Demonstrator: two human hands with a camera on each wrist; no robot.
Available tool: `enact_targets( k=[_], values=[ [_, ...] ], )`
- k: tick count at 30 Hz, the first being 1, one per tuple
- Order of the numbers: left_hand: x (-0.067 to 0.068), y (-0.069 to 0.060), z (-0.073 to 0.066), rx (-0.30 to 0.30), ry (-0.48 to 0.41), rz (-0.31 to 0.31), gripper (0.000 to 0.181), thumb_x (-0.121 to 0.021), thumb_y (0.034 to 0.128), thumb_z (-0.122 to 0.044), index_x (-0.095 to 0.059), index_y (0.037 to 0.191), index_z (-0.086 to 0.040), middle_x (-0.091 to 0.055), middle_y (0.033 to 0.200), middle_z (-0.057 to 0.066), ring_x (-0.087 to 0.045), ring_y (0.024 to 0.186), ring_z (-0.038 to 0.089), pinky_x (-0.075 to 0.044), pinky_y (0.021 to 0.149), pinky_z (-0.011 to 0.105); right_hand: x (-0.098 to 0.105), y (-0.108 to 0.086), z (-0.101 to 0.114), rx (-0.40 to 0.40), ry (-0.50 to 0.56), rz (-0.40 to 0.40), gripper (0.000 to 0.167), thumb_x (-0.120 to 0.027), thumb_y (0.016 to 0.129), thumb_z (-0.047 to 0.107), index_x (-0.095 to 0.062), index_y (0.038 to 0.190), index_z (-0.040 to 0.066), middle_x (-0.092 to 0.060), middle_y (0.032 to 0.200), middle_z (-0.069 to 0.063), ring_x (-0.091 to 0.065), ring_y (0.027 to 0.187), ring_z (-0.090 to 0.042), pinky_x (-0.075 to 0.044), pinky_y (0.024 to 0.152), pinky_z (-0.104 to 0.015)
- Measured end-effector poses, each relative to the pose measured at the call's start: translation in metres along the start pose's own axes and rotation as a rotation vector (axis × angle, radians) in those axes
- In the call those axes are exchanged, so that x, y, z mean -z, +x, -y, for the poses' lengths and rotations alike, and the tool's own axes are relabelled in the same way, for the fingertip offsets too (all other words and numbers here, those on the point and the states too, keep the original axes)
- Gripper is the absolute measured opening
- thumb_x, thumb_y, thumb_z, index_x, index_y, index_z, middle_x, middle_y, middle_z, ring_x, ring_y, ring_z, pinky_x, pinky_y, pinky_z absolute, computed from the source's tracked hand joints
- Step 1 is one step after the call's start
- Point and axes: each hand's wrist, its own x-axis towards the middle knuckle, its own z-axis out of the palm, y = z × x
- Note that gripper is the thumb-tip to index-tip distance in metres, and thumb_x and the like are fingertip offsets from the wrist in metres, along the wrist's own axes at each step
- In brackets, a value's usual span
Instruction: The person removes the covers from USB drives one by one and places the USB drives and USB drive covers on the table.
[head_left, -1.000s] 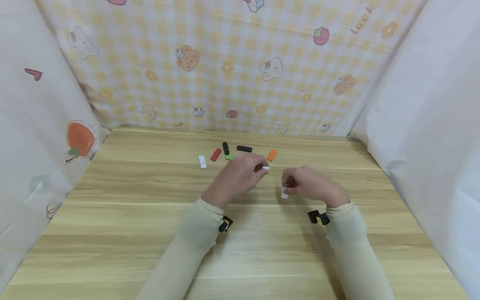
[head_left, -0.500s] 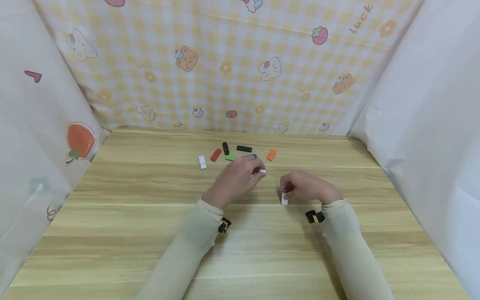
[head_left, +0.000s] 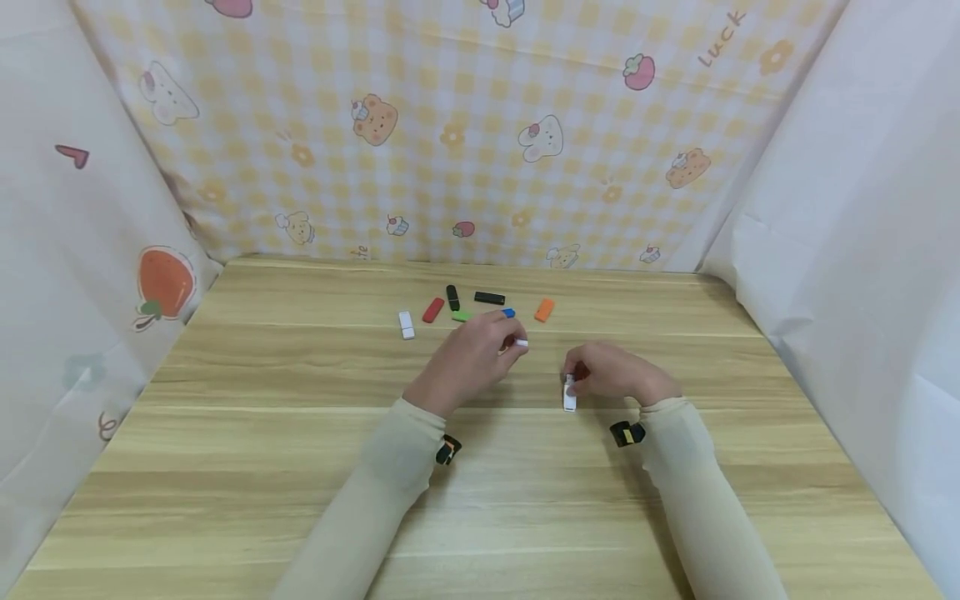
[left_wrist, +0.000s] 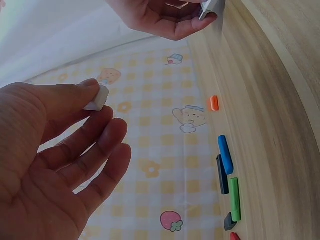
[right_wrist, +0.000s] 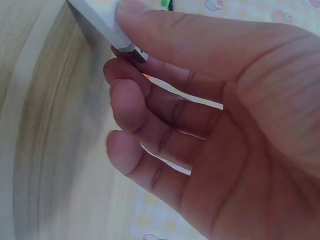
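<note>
Between thumb and index finger my left hand (head_left: 474,360) pinches a small white cap (left_wrist: 100,98) above the table. My right hand (head_left: 621,372), to its right, pinches a white USB stick (head_left: 570,401). In the right wrist view the stick's dark metal plug (right_wrist: 138,55) is bare and points toward the curled fingers. Cap and stick are apart. Just behind the left hand lie a green USB stick (head_left: 461,317) and a blue one (left_wrist: 225,154), both partly hidden by that hand in the head view.
Toward the back lie another white stick (head_left: 407,325), a red one (head_left: 432,310), two black ones, one upright in line (head_left: 453,297) and one crosswise (head_left: 490,297), and an orange one (head_left: 544,310). A checked curtain (head_left: 465,167) closes off the wooden table (head_left: 262,467) behind.
My right hand has moved slightly toward me with the white stick, then stayed nearly still. My left hand has shifted a little left with the cap, uncovering part of the blue stick.
</note>
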Motion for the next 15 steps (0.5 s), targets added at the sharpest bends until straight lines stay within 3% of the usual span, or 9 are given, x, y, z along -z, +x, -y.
enact_targets(
  k=[15],
  values=[
    [0.0004,-0.0004,0.0,0.011,0.002,0.004,0.011,-0.073,0.1056,-0.019,-0.079,0.108,-0.01,-0.071,0.1,0.002,-0.062,0.09,0.015,-0.058,0.081,0.027,-0.0014,0.0012,-0.0014,0.001,-0.003,0.011,0.012,-0.086,0.092,0.007,-0.074,0.095,0.007,-0.072,0.09,0.0,-0.063,0.084,-0.013,-0.056,0.082,-0.032]
  ],
)
